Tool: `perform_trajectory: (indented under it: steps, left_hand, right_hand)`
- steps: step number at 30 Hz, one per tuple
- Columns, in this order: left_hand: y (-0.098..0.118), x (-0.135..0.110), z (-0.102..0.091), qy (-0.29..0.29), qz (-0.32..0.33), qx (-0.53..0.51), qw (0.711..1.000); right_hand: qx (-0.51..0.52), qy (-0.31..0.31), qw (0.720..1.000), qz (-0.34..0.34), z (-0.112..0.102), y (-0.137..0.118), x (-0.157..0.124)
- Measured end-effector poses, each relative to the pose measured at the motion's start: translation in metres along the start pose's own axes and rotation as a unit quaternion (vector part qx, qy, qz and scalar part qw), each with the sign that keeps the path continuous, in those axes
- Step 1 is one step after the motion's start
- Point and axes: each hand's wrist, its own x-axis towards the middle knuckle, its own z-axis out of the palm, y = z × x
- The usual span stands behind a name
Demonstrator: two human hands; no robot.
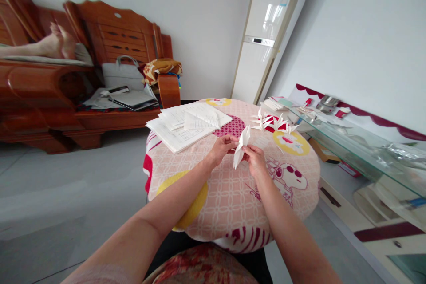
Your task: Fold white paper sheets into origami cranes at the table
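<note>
Above the middle of a cloth-covered round table [219,195], I hold a folded white paper crane [242,145] between both hands. My left hand [223,148] pinches it from the left side. My right hand [254,159] grips its lower right part with thumb and fingers. The paper stands upright and its wings spread up and down; the fingertips behind it are partly hidden. Several finished-looking paper cranes [262,120] stand in a group at the table's far right. To the left of my hands lies a stack of written paper sheets [179,135].
A glass-topped cabinet [353,142] with assorted items runs along the right wall. A wooden sofa [123,31] stands at the left, with a grey bag [122,74] and papers on its seat. Another person's bare feet [61,42] rest on it. A tall air conditioner [262,22] stands behind the table.
</note>
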Motion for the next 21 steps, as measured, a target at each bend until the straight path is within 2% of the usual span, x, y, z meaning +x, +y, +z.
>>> perform_trajectory:
  steps: [6, 14, 21]
  left_hand:
    - [-0.0024, -0.0001, 0.0002, -0.016, -0.003, -0.020, 1.000]
    - [-0.0047, -0.0008, 0.0017, 0.010, 0.014, 0.000, 1.000]
    - [-0.0024, -0.0009, 0.0031, 0.026, 0.001, 0.035, 0.999]
  right_hand:
    - [0.029, -0.020, 0.999, 0.012, -0.0051, 0.0039, 0.0035]
    - [0.029, -0.023, 0.999, 0.023, -0.0036, 0.0011, 0.0022]
    - [-0.046, -0.002, 0.998, -0.046, -0.0001, -0.0003, -0.0038]
